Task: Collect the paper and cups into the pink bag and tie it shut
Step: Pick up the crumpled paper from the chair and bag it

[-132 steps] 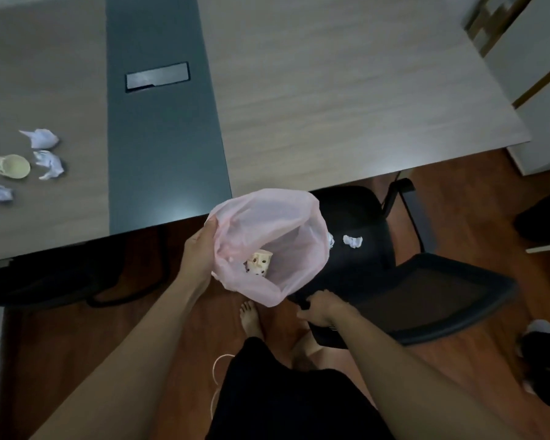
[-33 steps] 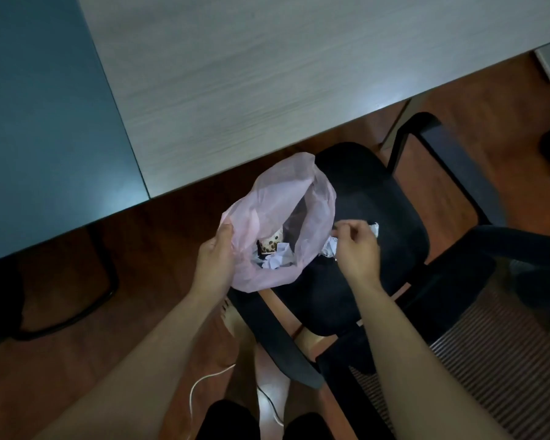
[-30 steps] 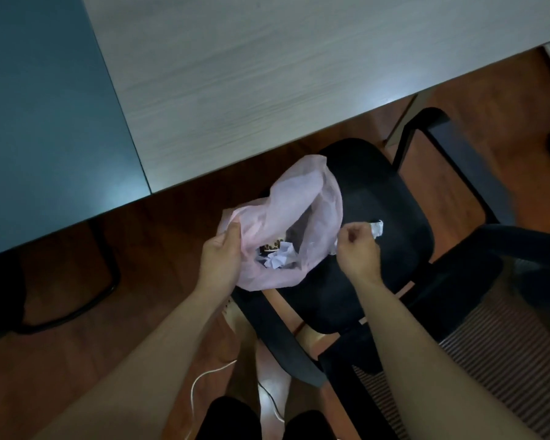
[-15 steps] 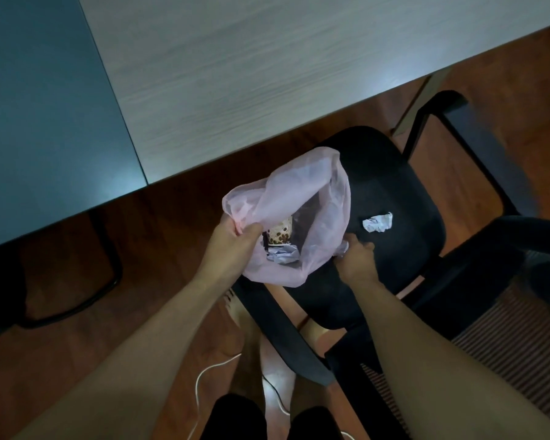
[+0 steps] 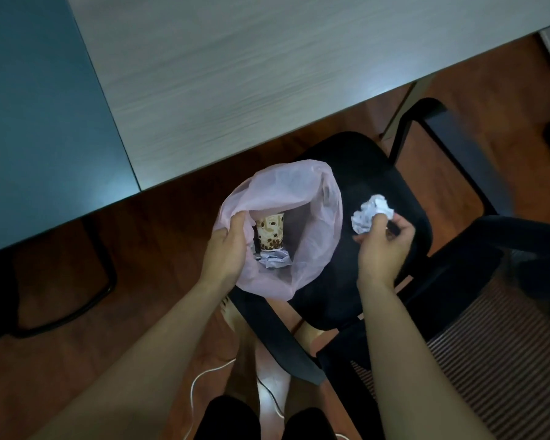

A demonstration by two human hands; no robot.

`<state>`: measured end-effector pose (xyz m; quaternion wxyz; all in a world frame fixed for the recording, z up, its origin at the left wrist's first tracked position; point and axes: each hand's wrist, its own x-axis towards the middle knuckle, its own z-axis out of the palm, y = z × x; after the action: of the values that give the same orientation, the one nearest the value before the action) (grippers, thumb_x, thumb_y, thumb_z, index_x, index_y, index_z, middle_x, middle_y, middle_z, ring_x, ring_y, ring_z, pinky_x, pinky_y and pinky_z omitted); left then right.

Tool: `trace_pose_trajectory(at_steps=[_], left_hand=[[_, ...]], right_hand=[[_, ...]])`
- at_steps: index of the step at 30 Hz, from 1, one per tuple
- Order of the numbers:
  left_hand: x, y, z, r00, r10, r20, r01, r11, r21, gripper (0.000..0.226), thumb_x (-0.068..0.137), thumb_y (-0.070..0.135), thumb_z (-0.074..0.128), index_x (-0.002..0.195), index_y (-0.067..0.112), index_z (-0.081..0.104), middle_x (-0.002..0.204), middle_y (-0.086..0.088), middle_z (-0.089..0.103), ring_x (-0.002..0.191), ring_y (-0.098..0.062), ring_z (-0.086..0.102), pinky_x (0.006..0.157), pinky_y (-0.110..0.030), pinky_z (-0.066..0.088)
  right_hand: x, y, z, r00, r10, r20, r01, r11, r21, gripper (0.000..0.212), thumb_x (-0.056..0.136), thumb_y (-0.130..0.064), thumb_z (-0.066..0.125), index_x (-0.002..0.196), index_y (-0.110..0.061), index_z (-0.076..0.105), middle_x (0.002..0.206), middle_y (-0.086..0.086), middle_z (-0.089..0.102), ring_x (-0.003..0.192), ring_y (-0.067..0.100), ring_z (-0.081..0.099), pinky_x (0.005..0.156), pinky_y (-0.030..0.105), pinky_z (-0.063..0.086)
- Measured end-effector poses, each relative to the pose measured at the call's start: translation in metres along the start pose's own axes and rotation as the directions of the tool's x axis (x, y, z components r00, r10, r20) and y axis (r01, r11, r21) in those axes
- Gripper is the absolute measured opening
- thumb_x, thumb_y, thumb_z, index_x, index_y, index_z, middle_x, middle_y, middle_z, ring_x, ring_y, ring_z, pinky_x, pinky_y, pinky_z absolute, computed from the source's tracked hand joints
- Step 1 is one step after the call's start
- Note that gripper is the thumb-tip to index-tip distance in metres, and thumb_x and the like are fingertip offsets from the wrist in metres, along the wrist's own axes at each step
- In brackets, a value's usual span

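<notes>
The pink bag (image 5: 318,217) is a thin, half-transparent plastic film, soft and wrinkled, and its mouth is spread into a wide rounded opening above the front edge of a black chair (image 5: 362,173). The left hand (image 5: 227,249) is closed on the left rim of the bag, with the fingers folded over the film, and holds it open. Inside the bag a paper cup (image 5: 270,233) with a brown and cream dotted pattern lies tilted, and just below it there is a crumpled paper (image 5: 275,259), pale and creased, at the bottom. The right hand (image 5: 383,246) is beside the bag on its right, over the padded chair seat; its fingertips pinch a crumpled white paper ball (image 5: 370,212), irregular and full of sharp folds, while the other fingers are loosely curled. The ball is apart from the bag, near its right wall. Behind them the counter (image 5: 267,74) has a smooth light wood-grain top and a flat dark blue-grey panel on the left. The floor (image 5: 159,242) is reddish-brown wood.
</notes>
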<state>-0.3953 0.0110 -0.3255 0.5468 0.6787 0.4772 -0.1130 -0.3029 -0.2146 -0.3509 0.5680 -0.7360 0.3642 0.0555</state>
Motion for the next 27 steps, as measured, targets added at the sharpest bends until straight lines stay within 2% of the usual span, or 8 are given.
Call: trace_pose_trajectory(at_steps=[3,7,13,15,18,21,24,27], left_hand=[[0.000,0.004,0.005,1.000,-0.006,-0.008,0.006,1.000,0.030,0.056,0.112,0.054,0.033,0.105,0.012,0.068,0.089,-0.001,0.070,0.085,-0.015,0.066,0.065,-0.028,0.040],[0.000,0.008,0.011,1.000,0.007,-0.010,-0.006,0.999,0.043,0.056,0.114,0.051,0.030,0.086,0.017,0.064,0.078,0.000,0.063,0.077,-0.015,0.060,0.063,-0.030,0.038],[0.005,0.002,0.015,0.999,-0.023,0.036,0.022,0.999,0.024,0.064,0.110,0.060,0.029,0.124,0.018,0.074,0.113,-0.007,0.075,0.108,-0.021,0.069,0.092,-0.039,0.054],[0.005,0.000,0.016,0.999,-0.029,0.029,0.028,0.999,0.026,0.061,0.111,0.059,0.031,0.105,0.018,0.076,0.099,-0.004,0.075,0.097,-0.019,0.069,0.084,-0.037,0.054],[0.002,0.001,0.015,1.000,-0.016,-0.018,0.016,1.000,0.015,0.068,0.113,0.053,0.035,0.073,0.006,0.062,0.067,0.001,0.059,0.070,-0.018,0.057,0.063,-0.031,0.039],[0.010,-0.009,0.011,0.999,0.016,-0.038,-0.016,1.000,0.011,0.069,0.112,0.056,0.034,0.113,-0.002,0.072,0.089,-0.015,0.071,0.092,-0.032,0.070,0.063,-0.028,0.041],[0.015,-0.014,0.011,0.999,0.041,-0.022,-0.040,0.999,0.027,0.059,0.112,0.056,0.034,0.123,0.014,0.073,0.101,-0.002,0.076,0.102,-0.021,0.072,0.069,-0.025,0.044],[0.013,-0.010,0.013,0.999,0.034,-0.001,-0.034,0.998,0.053,0.052,0.114,0.052,0.035,0.112,0.015,0.071,0.084,0.005,0.068,0.082,-0.011,0.065,0.064,-0.026,0.041]], right_hand=[[-0.039,-0.020,0.012,0.974,-0.174,0.147,0.168,0.984,0.054,0.025,0.105,-0.021,0.061,0.130,-0.026,0.058,0.112,-0.006,0.075,0.089,0.012,0.076,0.072,0.030,0.064],[-0.061,0.003,0.029,0.844,-0.213,0.492,0.346,0.917,-0.198,0.026,0.102,-0.026,0.072,0.124,-0.033,0.060,0.108,-0.014,0.076,0.089,0.001,0.076,0.066,0.019,0.059],[-0.052,0.041,0.041,0.655,-0.091,0.750,0.590,0.683,-0.432,0.038,0.101,-0.042,0.071,0.134,-0.038,0.053,0.122,0.000,0.071,0.102,0.020,0.072,0.083,0.044,0.065],[-0.044,0.043,0.040,0.614,-0.120,0.780,0.684,0.574,-0.451,0.032,0.104,-0.046,0.066,0.135,-0.036,0.061,0.123,0.003,0.070,0.098,0.022,0.070,0.082,0.044,0.064],[-0.025,0.031,0.029,0.672,-0.343,0.656,0.710,0.553,-0.437,0.026,0.109,-0.041,0.062,0.110,-0.020,0.078,0.114,0.002,0.072,0.084,0.016,0.069,0.074,0.037,0.060],[0.004,0.016,0.012,0.763,-0.445,0.468,0.642,0.608,-0.467,0.022,0.108,-0.033,0.059,0.102,-0.016,0.073,0.102,0.001,0.069,0.079,0.018,0.067,0.073,0.044,0.061],[0.033,0.010,0.001,0.838,-0.349,0.418,0.543,0.594,-0.593,0.017,0.107,-0.030,0.063,0.120,-0.020,0.067,0.122,0.003,0.065,0.110,0.023,0.063,0.097,0.051,0.057],[0.063,0.013,0.001,0.891,-0.164,0.423,0.448,0.470,-0.761,0.047,0.105,-0.031,0.064,0.150,-0.029,0.053,0.154,0.013,0.046,0.141,0.034,0.047,0.112,0.063,0.044]])
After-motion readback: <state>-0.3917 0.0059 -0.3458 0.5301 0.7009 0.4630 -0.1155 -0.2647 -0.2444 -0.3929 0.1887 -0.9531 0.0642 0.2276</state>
